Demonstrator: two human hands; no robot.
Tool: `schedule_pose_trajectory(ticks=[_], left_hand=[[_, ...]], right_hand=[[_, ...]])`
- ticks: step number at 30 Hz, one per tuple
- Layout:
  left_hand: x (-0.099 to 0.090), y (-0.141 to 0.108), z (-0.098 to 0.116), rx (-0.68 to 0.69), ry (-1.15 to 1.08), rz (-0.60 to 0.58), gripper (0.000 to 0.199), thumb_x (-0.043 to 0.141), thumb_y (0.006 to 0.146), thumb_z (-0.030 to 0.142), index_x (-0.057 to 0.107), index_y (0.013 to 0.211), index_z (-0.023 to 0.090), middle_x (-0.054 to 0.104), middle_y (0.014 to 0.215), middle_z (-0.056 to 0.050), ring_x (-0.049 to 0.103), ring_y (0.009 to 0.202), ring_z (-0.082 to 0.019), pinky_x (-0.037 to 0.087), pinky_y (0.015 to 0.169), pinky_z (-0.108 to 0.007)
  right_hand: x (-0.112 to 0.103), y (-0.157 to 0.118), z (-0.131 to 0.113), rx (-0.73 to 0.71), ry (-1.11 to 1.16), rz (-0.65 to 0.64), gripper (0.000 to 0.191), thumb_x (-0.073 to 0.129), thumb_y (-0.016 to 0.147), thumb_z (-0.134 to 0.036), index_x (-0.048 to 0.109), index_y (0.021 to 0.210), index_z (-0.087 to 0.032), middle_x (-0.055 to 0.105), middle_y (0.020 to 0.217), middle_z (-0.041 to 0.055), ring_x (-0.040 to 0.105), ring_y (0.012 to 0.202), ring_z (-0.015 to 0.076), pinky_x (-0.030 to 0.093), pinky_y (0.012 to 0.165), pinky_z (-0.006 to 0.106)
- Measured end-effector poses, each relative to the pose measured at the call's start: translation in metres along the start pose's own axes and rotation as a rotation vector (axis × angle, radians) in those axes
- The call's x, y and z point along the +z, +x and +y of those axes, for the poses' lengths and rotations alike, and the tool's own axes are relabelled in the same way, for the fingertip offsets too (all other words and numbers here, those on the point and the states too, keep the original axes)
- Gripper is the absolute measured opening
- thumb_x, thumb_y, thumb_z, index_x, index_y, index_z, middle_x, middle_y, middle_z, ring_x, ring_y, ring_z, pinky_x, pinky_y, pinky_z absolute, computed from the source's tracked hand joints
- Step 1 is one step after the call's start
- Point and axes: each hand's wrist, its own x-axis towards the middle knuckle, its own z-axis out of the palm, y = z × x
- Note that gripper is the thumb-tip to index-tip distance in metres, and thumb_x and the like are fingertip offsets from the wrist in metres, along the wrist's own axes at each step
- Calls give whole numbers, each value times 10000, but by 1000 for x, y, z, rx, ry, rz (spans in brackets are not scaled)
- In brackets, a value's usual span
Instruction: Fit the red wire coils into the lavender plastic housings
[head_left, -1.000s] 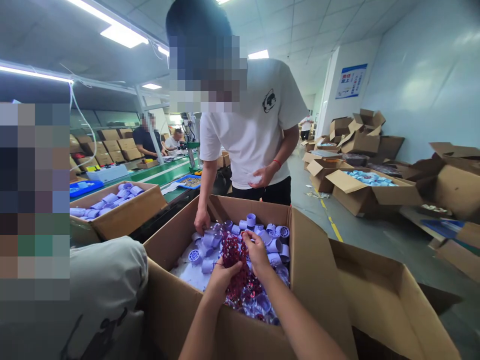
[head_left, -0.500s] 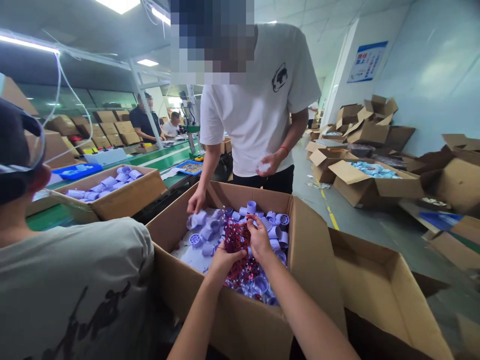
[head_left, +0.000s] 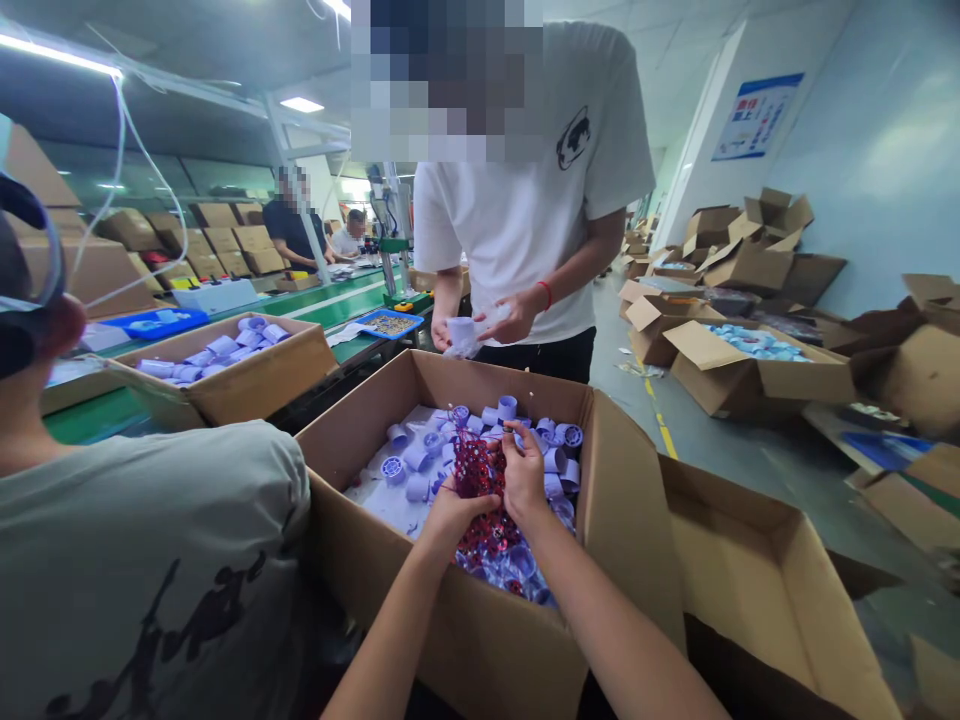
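My left hand [head_left: 456, 518] is closed round a tangled bundle of shiny red pieces with thin red strands [head_left: 480, 475]. From the right, my right hand [head_left: 523, 478] pinches the upper edge of the same bundle, its thumb and forefinger pressed together. The bundle hangs over an open cardboard box [head_left: 450, 625], and its lower part drapes onto what lies inside. Several short lilac plastic cylinders [head_left: 418, 488] fill the box, some with a spoked end showing. Clear plastic wrap covers part of the near pile.
Across the box stands a person in a white T-shirt [head_left: 517, 240], holding a lilac cylinder and clear wrap. Another person [head_left: 150, 560] is close on my left. A second box of lilac cylinders [head_left: 247, 380] stands beyond. An open carton [head_left: 750, 540] lies to my right.
The person opposite has lifted a lilac cylinder out of the box and brought both hands together at the waist. My hands keep the red bundle, with only a slight shift.
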Motion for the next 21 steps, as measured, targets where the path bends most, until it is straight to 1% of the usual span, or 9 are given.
schedule_pose_trajectory(ticks=[4,6,9,12,14,15,16,18,21], left_hand=[[-2,2,-1,0,-2,-9,527,839,347,104,679,845,165,730,708,-21,660,619,-181,531,624,-271],[-3,2,-1,-9,22,7,502,838,360,121,677,834,156,727,703,-23,653,603,-179,526,610,-272],[-5,3,-1,0,39,62,446,823,380,137,659,795,150,712,660,-21,629,539,-169,513,567,-275],[-5,5,-2,23,33,124,412,801,400,144,641,780,157,696,625,-13,613,505,-164,502,536,-274],[-5,5,-2,32,27,139,422,790,388,131,640,781,162,695,627,-9,612,508,-165,502,536,-274],[-5,6,-2,33,21,137,434,784,378,121,641,786,163,699,635,-10,616,517,-167,505,542,-275],[-4,6,-1,32,14,130,444,778,371,111,642,791,164,703,644,-11,621,527,-169,507,548,-274],[-4,5,-1,25,-2,116,448,766,373,98,643,799,164,709,650,-15,625,530,-171,509,550,-273],[-3,4,-1,10,-33,109,437,755,389,88,638,804,162,715,641,-20,624,513,-173,512,538,-277]], right_hand=[[0,1,1,24,46,-24,443,709,603,-488,604,958,-244,621,571,-71,548,513,131,433,545,263],[-1,3,2,11,48,-3,411,701,613,-487,611,931,-241,634,608,-64,565,563,132,442,583,262],[-5,7,5,-15,-71,51,369,685,629,-470,636,914,-241,650,685,-52,579,656,136,438,619,247],[-10,12,10,70,-242,95,323,655,663,-483,671,861,-229,679,772,-19,593,740,158,434,628,249],[-12,14,14,143,-308,49,336,616,690,-532,681,778,-214,694,766,7,609,769,181,448,662,272],[-12,15,16,135,-326,2,357,600,697,-552,684,752,-210,700,765,18,617,788,191,457,696,286],[-13,15,16,89,-340,-46,372,594,698,-565,689,748,-208,708,783,26,623,817,200,462,743,302],[-13,15,16,-68,-371,-113,379,605,692,-563,700,778,-206,721,851,43,625,885,218,453,836,336],[-14,14,11,-308,-485,-147,346,605,721,-526,714,808,-209,727,890,67,622,901,239,436,884,384]])
